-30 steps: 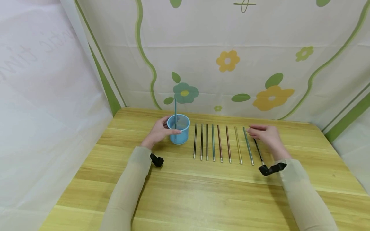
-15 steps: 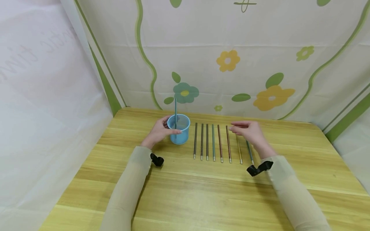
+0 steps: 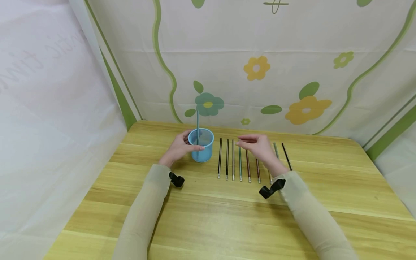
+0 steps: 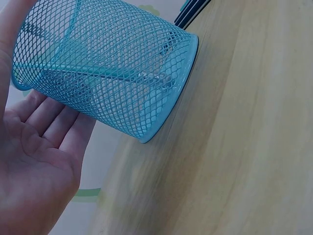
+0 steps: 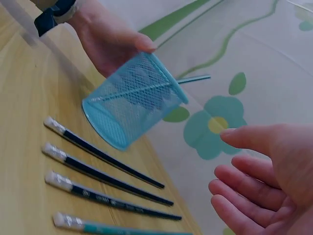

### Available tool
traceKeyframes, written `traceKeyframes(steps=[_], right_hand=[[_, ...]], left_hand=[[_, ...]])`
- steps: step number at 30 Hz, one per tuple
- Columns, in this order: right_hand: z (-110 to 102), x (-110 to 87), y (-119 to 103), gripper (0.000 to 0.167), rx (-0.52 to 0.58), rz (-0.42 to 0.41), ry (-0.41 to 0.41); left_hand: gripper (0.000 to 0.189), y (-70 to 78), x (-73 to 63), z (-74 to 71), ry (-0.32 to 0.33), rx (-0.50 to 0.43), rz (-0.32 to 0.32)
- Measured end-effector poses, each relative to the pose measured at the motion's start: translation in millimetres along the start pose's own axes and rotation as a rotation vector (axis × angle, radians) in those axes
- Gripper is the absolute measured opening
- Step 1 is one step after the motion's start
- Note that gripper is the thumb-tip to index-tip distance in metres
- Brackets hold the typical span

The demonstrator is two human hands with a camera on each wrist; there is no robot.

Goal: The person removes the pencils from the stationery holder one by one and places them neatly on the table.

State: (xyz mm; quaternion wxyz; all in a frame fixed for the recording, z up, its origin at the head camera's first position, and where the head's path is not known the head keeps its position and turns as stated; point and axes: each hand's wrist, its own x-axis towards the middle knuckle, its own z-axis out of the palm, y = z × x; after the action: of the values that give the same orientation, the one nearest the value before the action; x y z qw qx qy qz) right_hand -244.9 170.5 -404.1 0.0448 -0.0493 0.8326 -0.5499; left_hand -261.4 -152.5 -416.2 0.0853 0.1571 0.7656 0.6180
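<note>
In the head view a light blue mesh pencil cup stands upright on the table. My left hand holds it, with the thumb across the near rim and the other fingers behind. One blue-green pencil leans inside the cup, its eraser end down, as the left wrist view also shows. My right hand hovers over the row of pencils, near the far end of a teal pencil. In the right wrist view its fingers are relaxed and nothing lies between them and the thumb.
Left of my right hand lie three black pencils, the nearest to the cup being one black pencil. Red pencils and a yellow pencil lie partly under the hand. Farther right are a blue-green pencil and another black pencil. A flowered cloth hangs behind.
My right hand has moved left along the row, from the rightmost black pencil to the teal one, and the pencils remain lying. The left hand and the cup have stayed put.
</note>
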Motion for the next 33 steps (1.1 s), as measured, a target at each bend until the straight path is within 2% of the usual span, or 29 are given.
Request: traceKeyframes(steps=[8,22,26,33], right_hand=[[25,8.4,-10,0.045,0.016,-0.028,0.014],[53,26.9,-30,0.036,0.107,-0.100,0.019],[61,33.3,-34,0.032,0.099,-0.089,0.014],[75,41.4,-45,0.035,0.125,-0.100,-0.003]], left_hand=[[0.077,-0.1,0.4,-0.1,0.001,-0.001,-0.003],[0.077,0.7,0.3,0.2,0.001,-0.002,0.009],[0.076,0.0,0.3,0.0,-0.002,-0.005,0.012],[0.074,-29.0,12.7,-2.1,0.013,0.001,0.037]])
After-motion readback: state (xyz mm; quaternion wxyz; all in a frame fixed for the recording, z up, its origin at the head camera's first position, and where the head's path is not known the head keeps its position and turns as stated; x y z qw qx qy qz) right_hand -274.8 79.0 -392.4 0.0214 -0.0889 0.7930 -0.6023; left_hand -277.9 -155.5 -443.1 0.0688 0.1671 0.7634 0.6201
